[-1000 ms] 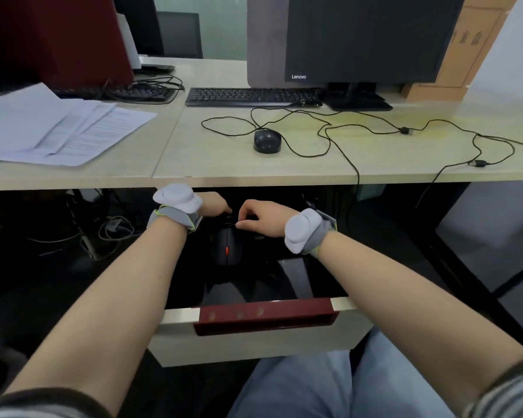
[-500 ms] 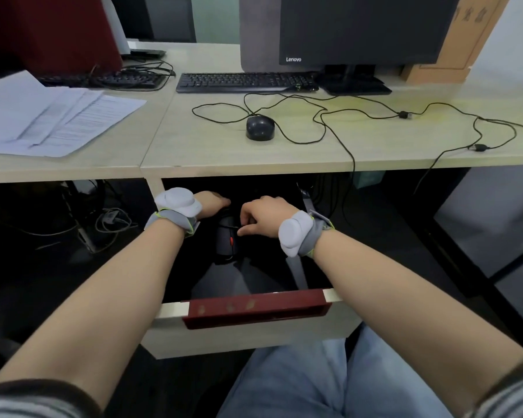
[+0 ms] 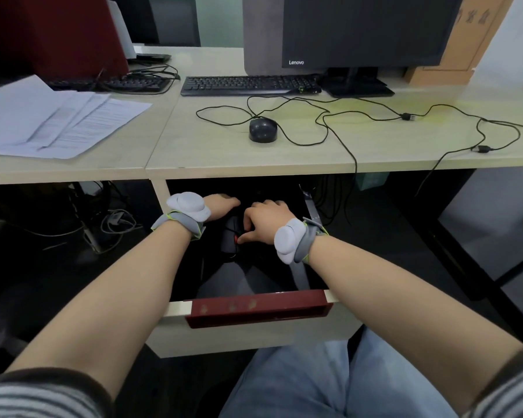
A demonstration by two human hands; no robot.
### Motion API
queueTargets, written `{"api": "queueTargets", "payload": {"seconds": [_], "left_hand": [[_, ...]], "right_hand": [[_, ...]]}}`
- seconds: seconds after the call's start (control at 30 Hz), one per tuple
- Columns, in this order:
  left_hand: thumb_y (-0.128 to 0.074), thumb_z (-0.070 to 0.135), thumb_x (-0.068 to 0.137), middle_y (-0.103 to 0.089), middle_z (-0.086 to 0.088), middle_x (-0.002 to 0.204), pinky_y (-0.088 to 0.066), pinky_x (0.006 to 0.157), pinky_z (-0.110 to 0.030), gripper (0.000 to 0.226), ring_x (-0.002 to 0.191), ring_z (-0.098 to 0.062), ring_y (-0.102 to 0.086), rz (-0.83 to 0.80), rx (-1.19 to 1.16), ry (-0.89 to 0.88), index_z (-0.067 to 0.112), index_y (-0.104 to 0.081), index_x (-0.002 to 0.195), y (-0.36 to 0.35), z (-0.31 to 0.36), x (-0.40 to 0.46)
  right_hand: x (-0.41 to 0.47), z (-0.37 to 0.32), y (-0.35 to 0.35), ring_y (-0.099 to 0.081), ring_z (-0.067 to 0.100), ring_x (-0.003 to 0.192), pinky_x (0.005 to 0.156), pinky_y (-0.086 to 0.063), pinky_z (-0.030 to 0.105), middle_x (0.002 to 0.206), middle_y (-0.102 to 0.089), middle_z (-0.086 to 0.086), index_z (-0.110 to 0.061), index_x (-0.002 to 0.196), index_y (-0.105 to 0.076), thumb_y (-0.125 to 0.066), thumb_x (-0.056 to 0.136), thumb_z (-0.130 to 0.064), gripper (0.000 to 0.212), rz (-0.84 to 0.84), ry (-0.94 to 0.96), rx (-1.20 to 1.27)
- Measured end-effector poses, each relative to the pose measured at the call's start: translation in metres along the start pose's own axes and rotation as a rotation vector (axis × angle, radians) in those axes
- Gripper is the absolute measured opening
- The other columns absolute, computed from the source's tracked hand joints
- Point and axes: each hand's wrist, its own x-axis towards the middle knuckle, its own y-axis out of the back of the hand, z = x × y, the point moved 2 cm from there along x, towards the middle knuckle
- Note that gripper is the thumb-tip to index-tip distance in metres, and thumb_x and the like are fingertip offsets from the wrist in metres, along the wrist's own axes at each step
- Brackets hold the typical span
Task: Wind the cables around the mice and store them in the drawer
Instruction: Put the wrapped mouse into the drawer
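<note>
- Both your hands reach into the open pale wooden drawer with a dark red handle (image 3: 255,307).
- Your right hand (image 3: 267,220) pinches the black mouse with a red wheel (image 3: 231,238) lying inside.
- Your left hand (image 3: 221,206) curls at its far end; whether it grips the mouse is hidden.
- A second dark rounded mouse (image 3: 262,130) sits on the tabletop (image 3: 224,155), its black cable (image 3: 323,122) loose.

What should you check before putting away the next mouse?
1. Drawer open: ok.
2. First mouse inside drawer: ok.
3. Its cable wound: cannot tell, too dark.
4. Left hand and right hand free: not ok, both are at the mouse in the drawer.
5. Second mouse on desk: ok.
6. Its cable wound: not ok, it lies loose across the desk.
</note>
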Motion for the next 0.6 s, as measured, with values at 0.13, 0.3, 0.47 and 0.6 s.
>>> {"api": "queueTargets", "payload": {"seconds": [0.13, 0.3, 0.47, 0.6], "left_hand": [[-0.044, 0.034, 0.096, -0.048, -0.012, 0.141, -0.032, 0.102, -0.026, 0.045, 0.130, -0.027, -0.044, 0.075, 0.071, -0.035, 0.009, -0.049, 0.134, 0.000, -0.001, 0.002], [-0.033, 0.026, 0.100, -0.050, -0.019, 0.137, -0.036, 0.100, -0.033, 0.044, 0.126, -0.033, -0.047, 0.089, 0.153, 0.032, -0.001, -0.047, 0.131, 0.002, 0.016, -0.003], [-0.033, 0.024, 0.099, -0.040, -0.016, 0.146, -0.034, 0.099, -0.030, 0.046, 0.133, -0.031, -0.039, 0.057, 0.214, 0.001, 0.002, -0.037, 0.140, 0.005, 0.030, -0.007], [-0.031, 0.024, 0.100, -0.036, -0.007, 0.151, -0.025, 0.110, -0.030, 0.043, 0.138, -0.026, -0.032, -0.001, 0.353, -0.091, 0.012, -0.040, 0.140, 0.013, 0.042, -0.013]], "right_hand": [[0.000, 0.000, 0.001, -0.047, 0.026, 0.115, 0.098, -0.031, 0.043, 0.113, -0.061, 0.002, -0.023, 0.096, -0.061, -0.063, 0.076, -0.057, 0.040, -0.033, -0.017, 0.003], [0.001, -0.008, 0.006, -0.050, 0.027, 0.112, 0.100, -0.032, 0.045, 0.108, -0.065, 0.002, -0.021, 0.095, -0.065, -0.064, 0.073, -0.060, 0.045, -0.057, -0.030, 0.014], [0.000, -0.011, 0.009, -0.053, 0.028, 0.116, 0.108, -0.026, 0.047, 0.116, -0.063, 0.003, -0.021, 0.106, -0.064, -0.062, 0.075, -0.061, 0.050, -0.186, -0.103, -0.022], [-0.001, -0.023, 0.008, -0.040, 0.030, 0.126, 0.109, -0.022, 0.050, 0.131, -0.052, 0.005, -0.024, 0.121, -0.056, -0.061, 0.072, -0.066, 0.065, -0.203, -0.111, -0.170]]}}
